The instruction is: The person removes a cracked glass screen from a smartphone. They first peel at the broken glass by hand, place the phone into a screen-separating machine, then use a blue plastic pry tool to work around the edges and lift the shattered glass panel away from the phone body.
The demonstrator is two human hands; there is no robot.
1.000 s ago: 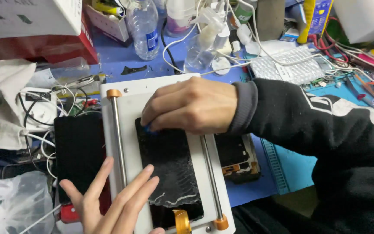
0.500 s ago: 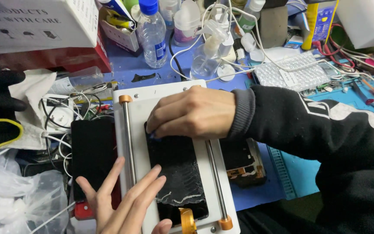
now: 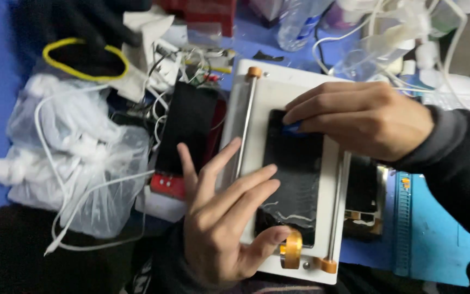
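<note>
A black phone screen (image 3: 295, 179) lies flat on a white plate machine (image 3: 272, 92) with orange-capped metal rods. My right hand (image 3: 363, 117) presses a small blue tool (image 3: 291, 128) against the screen's top edge, fingers closed on it. My left hand (image 3: 221, 218) rests with fingers spread on the plate's near left side, its thumb beside an orange knob (image 3: 291, 249). Streaks of residue show on the lower part of the screen.
A second black phone (image 3: 189, 125) lies left of the plate on a red block. Clear plastic bags with white cables (image 3: 72, 158) fill the left. A black glove with a yellow cuff (image 3: 85, 51), a plastic bottle (image 3: 300, 22) and tangled wires sit at the back. A blue mat (image 3: 431, 228) lies at right.
The view has swung left and closer, so the plate now sits right of centre. My right hand stays at the screen's top; my left hand has slid further onto the plate.
</note>
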